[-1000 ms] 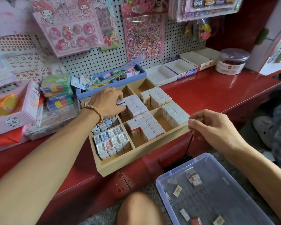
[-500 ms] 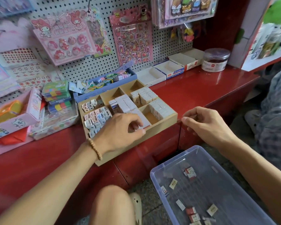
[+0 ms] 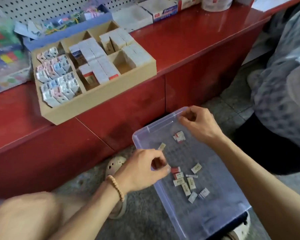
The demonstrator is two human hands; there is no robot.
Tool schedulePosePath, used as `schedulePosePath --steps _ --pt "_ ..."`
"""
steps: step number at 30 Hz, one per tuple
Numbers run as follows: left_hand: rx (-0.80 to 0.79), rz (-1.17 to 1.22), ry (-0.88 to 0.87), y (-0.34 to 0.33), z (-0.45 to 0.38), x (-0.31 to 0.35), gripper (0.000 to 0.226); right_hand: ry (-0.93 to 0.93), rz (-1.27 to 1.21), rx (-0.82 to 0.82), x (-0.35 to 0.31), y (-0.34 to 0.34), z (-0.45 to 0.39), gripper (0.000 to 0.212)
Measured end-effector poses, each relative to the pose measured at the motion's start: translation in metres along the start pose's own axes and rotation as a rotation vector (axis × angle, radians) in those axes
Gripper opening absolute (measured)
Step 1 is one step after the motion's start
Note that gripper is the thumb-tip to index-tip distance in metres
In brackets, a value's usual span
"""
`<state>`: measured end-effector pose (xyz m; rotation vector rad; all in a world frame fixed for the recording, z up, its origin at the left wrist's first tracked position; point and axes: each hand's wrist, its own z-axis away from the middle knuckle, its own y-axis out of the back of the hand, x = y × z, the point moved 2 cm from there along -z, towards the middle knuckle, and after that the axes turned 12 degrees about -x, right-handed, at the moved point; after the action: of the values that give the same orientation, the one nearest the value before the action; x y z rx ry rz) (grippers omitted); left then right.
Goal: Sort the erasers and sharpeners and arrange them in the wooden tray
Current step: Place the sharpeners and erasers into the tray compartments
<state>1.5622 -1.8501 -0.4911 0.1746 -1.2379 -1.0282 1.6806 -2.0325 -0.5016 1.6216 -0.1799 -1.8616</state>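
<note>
Erasers (image 3: 186, 183) lie loose on the floor of the clear plastic bin (image 3: 215, 222) at lower centre-right of the frame, about a dozen small wrapped blocks, some red-ended, most clustered mid-bin, a pair apart near its upper end. Wooden tray (image 3: 100, 99) sits on the red counter (image 3: 189, 45) at upper left, well apart from the bin; its left compartments hold pastel sharpeners (image 3: 56, 75), its middle and right ones hold stacked white erasers, with one front-right compartment showing bare wood.

Left hand (image 3: 142, 170), bead bracelet at the wrist, has thumb and forefinger curled together just beside a red-ended eraser (image 3: 175, 170); we cannot tell whether the tips hold it yet. Right hand (image 3: 199, 124) hangs over the bin's upper rim with fingers curled inward; whether it pinches something small is hidden from us.

Our judgement: the step is gathering leftovers from the bin. Best to pinch each block by its long sides, collect several of one kind before the trip up, and keep labels facing one way so they slot upright into the open compartment. Blocks lying flat on slick plastic may skid; we would press one against a neighbour before lifting.

Against half a second ago: the left hand was at the tray's front edge and now is down in the bin; the right hand has dropped from the counter edge to the bin rim; the view has tipped downward, cutting off the pegboard display.
</note>
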Motion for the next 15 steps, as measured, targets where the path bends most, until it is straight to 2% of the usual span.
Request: schedulePosePath --steps 3,5,8,12,15 --pt "-0.015 -0.009 0.036 -0.039 -0.017 -0.016 0.021 -0.06 0.031 -0.056 0.047 -0.02 -0.011 0.016" --pt "-0.007 -0.027 0.044 -0.059 -0.03 -0.028 0.017 -0.11 0.035 -0.085 0.085 -0.039 -0.021 0.019" --pt "-0.019 -0.082 0.076 -0.081 -0.045 -0.046 0.014 -0.226 0.072 -0.139 0.144 -0.069 -0.034 0.004" --pt "0.01 -0.194 0.104 -0.094 -0.065 -0.076 0.036 -0.282 0.184 -0.167 0.21 -0.109 -0.065 0.045" --pt "0.012 -0.317 0.083 -0.096 -0.076 -0.098 0.033 -0.28 0.241 -0.139 0.247 -0.135 -0.099 0.066"
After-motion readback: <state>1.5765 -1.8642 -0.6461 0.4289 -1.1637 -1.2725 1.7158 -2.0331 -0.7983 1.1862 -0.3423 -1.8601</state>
